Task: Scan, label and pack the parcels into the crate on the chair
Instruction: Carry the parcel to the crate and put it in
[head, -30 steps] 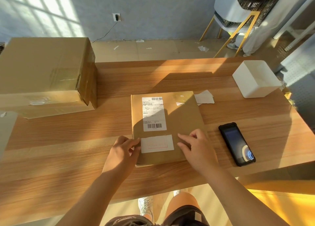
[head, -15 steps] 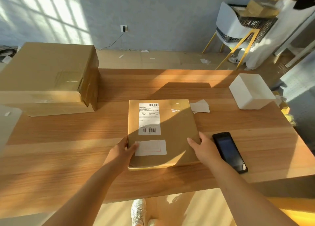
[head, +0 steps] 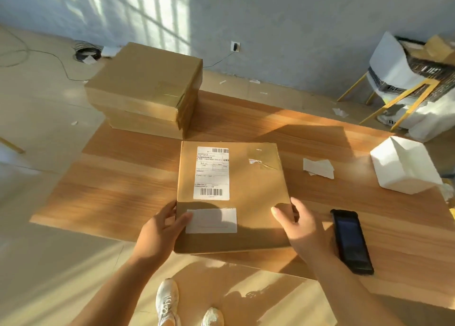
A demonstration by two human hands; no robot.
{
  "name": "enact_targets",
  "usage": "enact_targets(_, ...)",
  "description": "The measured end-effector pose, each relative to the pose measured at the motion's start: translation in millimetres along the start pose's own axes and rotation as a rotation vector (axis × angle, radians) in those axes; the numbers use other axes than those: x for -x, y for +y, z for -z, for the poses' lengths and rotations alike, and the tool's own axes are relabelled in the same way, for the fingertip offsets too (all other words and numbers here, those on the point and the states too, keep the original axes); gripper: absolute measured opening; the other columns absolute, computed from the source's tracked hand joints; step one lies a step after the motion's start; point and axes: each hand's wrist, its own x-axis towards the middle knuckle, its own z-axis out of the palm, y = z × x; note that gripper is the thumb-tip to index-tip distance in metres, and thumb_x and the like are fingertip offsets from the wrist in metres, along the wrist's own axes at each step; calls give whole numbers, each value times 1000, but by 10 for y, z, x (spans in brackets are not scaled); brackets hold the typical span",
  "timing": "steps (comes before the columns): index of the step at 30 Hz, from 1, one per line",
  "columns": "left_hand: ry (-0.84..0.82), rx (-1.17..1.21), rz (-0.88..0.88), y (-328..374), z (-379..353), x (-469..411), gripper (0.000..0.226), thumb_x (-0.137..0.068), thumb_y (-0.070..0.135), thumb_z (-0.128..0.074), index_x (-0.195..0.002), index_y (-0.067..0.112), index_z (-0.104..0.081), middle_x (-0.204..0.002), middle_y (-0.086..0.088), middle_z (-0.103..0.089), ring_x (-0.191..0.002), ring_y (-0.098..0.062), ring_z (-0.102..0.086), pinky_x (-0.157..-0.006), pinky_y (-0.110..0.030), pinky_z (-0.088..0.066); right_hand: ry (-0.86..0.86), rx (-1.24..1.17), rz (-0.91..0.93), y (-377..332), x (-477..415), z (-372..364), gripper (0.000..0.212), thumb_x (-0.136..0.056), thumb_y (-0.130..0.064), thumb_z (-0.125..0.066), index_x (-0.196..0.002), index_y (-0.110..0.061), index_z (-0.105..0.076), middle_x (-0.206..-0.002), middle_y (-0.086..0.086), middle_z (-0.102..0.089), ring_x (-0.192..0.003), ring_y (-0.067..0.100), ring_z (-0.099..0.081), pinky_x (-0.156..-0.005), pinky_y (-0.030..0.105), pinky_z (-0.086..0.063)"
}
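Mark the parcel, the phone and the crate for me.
parcel [head: 253, 190], head view, bare top face.
phone [head: 350, 242], head view, screen.
crate [head: 426, 67], head view, dark slatted wall.

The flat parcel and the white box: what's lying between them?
Torn white paper scraps, on the table between the flat parcel and the white box, touching neither; head view.

Parcel [head: 253, 197]: plain brown cardboard.
Shipping label [head: 213, 175]: white, with black print and barcodes.
Small label [head: 211, 221]: white, with a faint red line.
Stacked boxes [head: 147, 79]: brown cardboard.
Table [head: 118, 190]: orange-brown, streaked wood grain.
Phone [head: 352, 244]: black.
Square box [head: 406, 170]: white.
Chair [head: 389, 62]: white, with yellow legs.
Crate [head: 428, 67]: dark, with gridded sides.
Shoes [head: 167, 301]: white.
Wall [head: 295, 30]: pale grey-blue.
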Motion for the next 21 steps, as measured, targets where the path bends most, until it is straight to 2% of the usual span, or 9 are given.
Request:
enact_targets(3, 110, 40, 34, -185, 342, 191, 29, -86, 38, -63, -114, 40, -59, -86, 27, -64, -74, 17, -59, -52, -1, -40, 6, 41, 88, -287, 86, -266, 76, -79, -59, -64, -141, -19, -46, -138, 1, -55, -126, 22, -51, -100, 32, -40)
enact_targets(5, 187, 31, 75, -331, 608, 292, 30, -85, 41, -62, -115, 41, -58, -85, 29, -61, -71, 17, -58, -50, -5, -41, -47, 36, 132, -530, 150, -500, 74, -81, -58, -64, -141, -19, -45, -138, 0, -55, -124, 19, -52, -99, 31, -40)
enact_targets(8, 268, 51, 130, -600, 1070, 408, 33, -86, 44, -60, -119, 44, -55, -86, 31, -59, -71, 19, -57, -49, -7, -41, -186, -144, 138, -960, 251, -941, 64, -86, -34, -70, -140, -11, -44, -136, 2, -52, -120, 13, -48, -95, 23, -34)
enact_targets(11, 319, 150, 160, -885, 1626, 525, 33, -82, 50, -63, -115, 47, -56, -94, 24, -65, -76, 10, -63, -59, -12, -48, -245, -181, 216, -1397, 376, -1443, 44, -85, -17, -71, -124, -3, -56, -118, 4, -63, -112, 21, -58, -86, 17, -41)
enact_targets(13, 362, 212, 173, -1087, 2038, 602, 37, -77, 52, -63, -113, 45, -59, -101, 14, -68, -82, 0, -67, -71, -27, -54, -317, -190, 229, -1729, 512, -1794, 40, -85, -18, -71, -120, -5, -58, -112, 2, -66, -107, 22, -61, -83, 20, -45)
enact_targets(14, 386, 217, 182, -1184, 2249, 638, 37, -78, 51, -63, -114, 44, -60, -103, 12, -68, -83, -1, -67, -73, -30, -53, -350, -195, 241, -1888, 579, -1983, 39, -85, -19, -71, -120, -6, -58, -110, 2, -66, -106, 21, -62, -84, 21, -47)
enact_targets(17, 460, 216, 205, -1468, 2859, 741, 37, -84, 44, -64, -120, 34, -60, -104, 10, -68, -83, 2, -66, -74, -28, -51, -408, -200, 298, -2390, 804, -2510, 36, -86, -16, -71, -118, -6, -60, -113, 3, -65, -104, 15, -62, -89, 23, -48)
enact_targets(19, 509, 201, 233, -1631, 3243, 816, 40, -84, 44, -63, -122, 31, -59, -104, 11, -68, -88, -2, -65, -80, -31, -52, -469, -191, 355, -2685, 926, -2855, 15, -85, -12, -71, -98, -17, -65, -101, 0, -70, -83, 0, -66, -72, 12, -49)
enact_targets(21, 568, 173, 260, -1772, 3594, 886, 41, -84, 45, -62, -123, 31, -59, -103, 10, -68, -87, -2, -63, -74, -26, -50, -525, -160, 391, -2973, 1024, -3170, 14, -86, -15, -71, -84, -27, -63, -88, -9, -71, -68, -8, -64, -58, 7, -47)
